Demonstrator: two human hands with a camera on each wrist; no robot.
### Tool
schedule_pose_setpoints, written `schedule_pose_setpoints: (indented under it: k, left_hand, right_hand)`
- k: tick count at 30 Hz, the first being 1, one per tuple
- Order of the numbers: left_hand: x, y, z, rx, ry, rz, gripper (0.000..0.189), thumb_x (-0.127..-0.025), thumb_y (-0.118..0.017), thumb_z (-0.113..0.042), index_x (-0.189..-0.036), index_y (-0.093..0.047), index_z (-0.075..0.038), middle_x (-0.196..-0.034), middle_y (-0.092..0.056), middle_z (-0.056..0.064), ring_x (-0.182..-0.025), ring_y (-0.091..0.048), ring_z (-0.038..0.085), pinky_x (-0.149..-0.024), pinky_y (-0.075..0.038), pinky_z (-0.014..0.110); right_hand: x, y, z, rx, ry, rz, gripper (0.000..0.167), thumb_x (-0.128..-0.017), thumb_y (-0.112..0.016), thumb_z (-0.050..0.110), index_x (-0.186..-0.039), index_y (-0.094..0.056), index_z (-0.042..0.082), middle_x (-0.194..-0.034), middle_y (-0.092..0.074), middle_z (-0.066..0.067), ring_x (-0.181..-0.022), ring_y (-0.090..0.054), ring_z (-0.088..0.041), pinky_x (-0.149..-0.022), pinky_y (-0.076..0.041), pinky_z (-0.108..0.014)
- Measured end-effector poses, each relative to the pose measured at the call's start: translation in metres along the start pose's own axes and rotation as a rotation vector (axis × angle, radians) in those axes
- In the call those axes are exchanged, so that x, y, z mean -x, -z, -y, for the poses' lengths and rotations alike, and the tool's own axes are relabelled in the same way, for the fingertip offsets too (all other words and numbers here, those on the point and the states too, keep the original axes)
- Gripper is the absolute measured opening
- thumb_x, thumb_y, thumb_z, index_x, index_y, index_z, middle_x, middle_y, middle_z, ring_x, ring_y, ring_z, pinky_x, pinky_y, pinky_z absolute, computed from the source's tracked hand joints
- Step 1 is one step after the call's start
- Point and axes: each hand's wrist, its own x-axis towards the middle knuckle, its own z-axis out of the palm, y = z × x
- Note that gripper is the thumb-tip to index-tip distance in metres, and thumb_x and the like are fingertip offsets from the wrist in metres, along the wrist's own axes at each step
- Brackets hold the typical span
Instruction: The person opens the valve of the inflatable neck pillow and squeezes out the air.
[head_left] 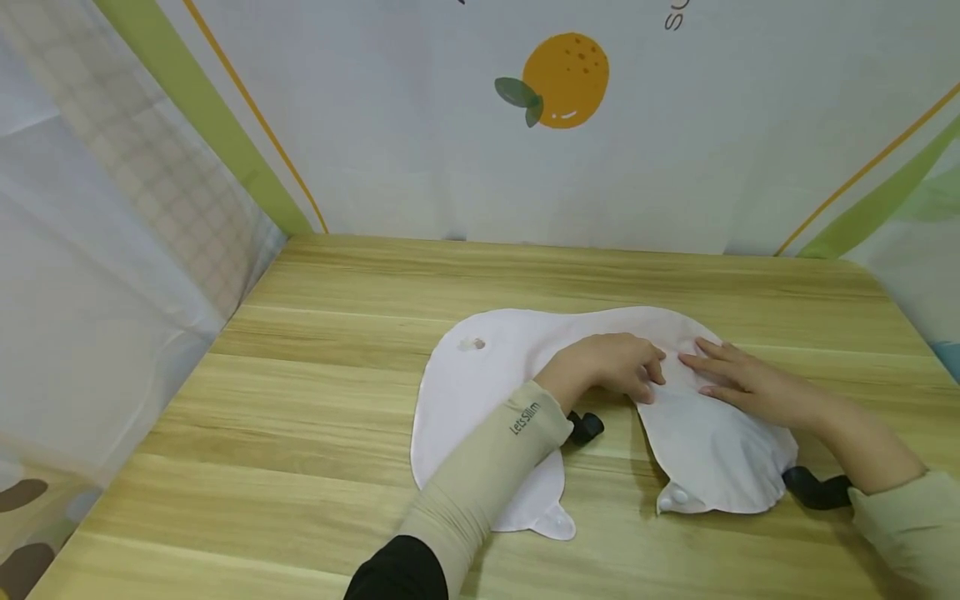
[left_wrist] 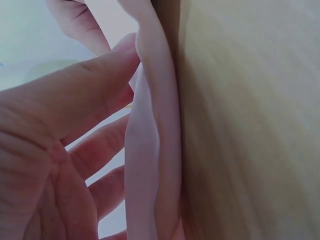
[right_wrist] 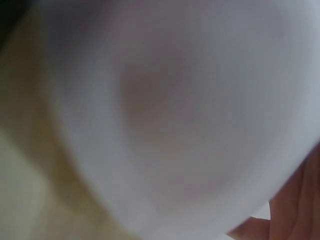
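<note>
A pale pinkish-white U-shaped cloth bib lies on the wooden table, its two ends toward me. Small tabs with round snaps show at both ends, and there is a small brownish mark on its upper left. At the inner curve, my left hand pinches the cloth's edge; in the left wrist view its thumb is at the layered rim, with the fingers over the upper face. My right hand rests with fingers spread on the right arm of the bib, which looks puckered. Blurred cloth fills most of the right wrist view.
Black wrist-camera mounts stick out below the left wrist and the right wrist. The wood-grain table meets a white backdrop with a printed orange along its far edge. Checked fabric hangs on the left.
</note>
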Motion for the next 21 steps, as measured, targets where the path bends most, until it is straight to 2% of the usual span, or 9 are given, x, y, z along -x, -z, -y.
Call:
schedule_pose_setpoints:
  k: [4, 7, 11, 15, 18, 19, 21]
  left_hand:
    - [-0.001, 0.000, 0.001, 0.001, -0.002, -0.005, 0.032, -0.093, -0.070, -0.032, -0.125, -0.069, -0.030, -0.151, -0.047, -0.017, -0.133, -0.048, 0.002, -0.111, -0.036, 0.018]
    - [0.000, 0.000, 0.002, -0.009, -0.017, -0.020, 0.033, -0.093, -0.069, -0.033, -0.126, -0.068, -0.030, -0.145, -0.054, -0.015, -0.130, -0.050, 0.002, -0.109, -0.038, 0.018]
    - [0.001, 0.002, 0.003, -0.025, -0.056, -0.072, 0.034, -0.096, -0.066, -0.034, -0.129, -0.066, -0.029, -0.136, -0.060, -0.015, -0.125, -0.053, 0.003, -0.105, -0.041, 0.019]
    - [0.002, 0.004, 0.002, -0.047, -0.084, -0.129, 0.033, -0.098, -0.062, -0.035, -0.130, -0.065, -0.029, -0.137, -0.060, -0.015, -0.125, -0.054, 0.003, -0.104, -0.042, 0.019]
    - [0.001, 0.005, -0.001, -0.068, -0.070, -0.146, 0.033, -0.099, -0.060, -0.038, -0.131, -0.065, -0.031, -0.137, -0.059, -0.016, -0.126, -0.054, 0.002, -0.104, -0.043, 0.021]
    - [0.001, 0.005, -0.002, -0.074, -0.059, -0.147, 0.033, -0.099, -0.060, -0.038, -0.131, -0.064, -0.032, -0.138, -0.059, -0.017, -0.127, -0.053, 0.002, -0.104, -0.044, 0.022]
    - [0.001, 0.005, -0.002, -0.085, -0.034, -0.145, 0.034, -0.098, -0.061, -0.040, -0.131, -0.064, -0.034, -0.138, -0.058, -0.019, -0.128, -0.053, 0.001, -0.104, -0.044, 0.023]
  right_hand:
    - [0.001, 0.000, -0.001, 0.016, -0.006, -0.003, 0.055, -0.097, -0.063, 0.020, -0.146, -0.047, 0.001, -0.153, -0.026, -0.040, -0.137, -0.017, -0.068, -0.101, -0.024, -0.079]
    - [0.003, 0.002, -0.001, 0.020, -0.007, -0.009, 0.054, -0.097, -0.064, 0.020, -0.144, -0.049, 0.000, -0.152, -0.028, -0.041, -0.136, -0.019, -0.068, -0.100, -0.026, -0.078]
    - [0.007, 0.008, 0.002, -0.011, -0.030, -0.012, 0.054, -0.096, -0.066, 0.022, -0.143, -0.051, 0.000, -0.152, -0.029, -0.040, -0.137, -0.019, -0.067, -0.101, -0.026, -0.078]
    - [0.010, 0.016, 0.010, -0.077, -0.059, -0.019, 0.056, -0.097, -0.065, 0.024, -0.146, -0.048, 0.004, -0.156, -0.026, -0.036, -0.142, -0.015, -0.062, -0.105, -0.023, -0.077]
    - [0.013, 0.019, 0.018, -0.069, -0.070, -0.036, 0.056, -0.098, -0.064, 0.027, -0.149, -0.046, 0.014, -0.159, -0.027, -0.029, -0.145, -0.020, -0.056, -0.110, -0.028, -0.063]
    - [0.014, 0.019, 0.020, -0.057, -0.072, -0.038, 0.056, -0.098, -0.064, 0.028, -0.149, -0.046, 0.017, -0.159, -0.028, -0.026, -0.145, -0.023, -0.053, -0.113, -0.030, -0.051]
    - [0.015, 0.018, 0.026, -0.025, -0.066, -0.044, 0.055, -0.097, -0.065, 0.031, -0.148, -0.048, 0.023, -0.159, -0.032, -0.020, -0.145, -0.028, -0.050, -0.110, -0.032, -0.028]
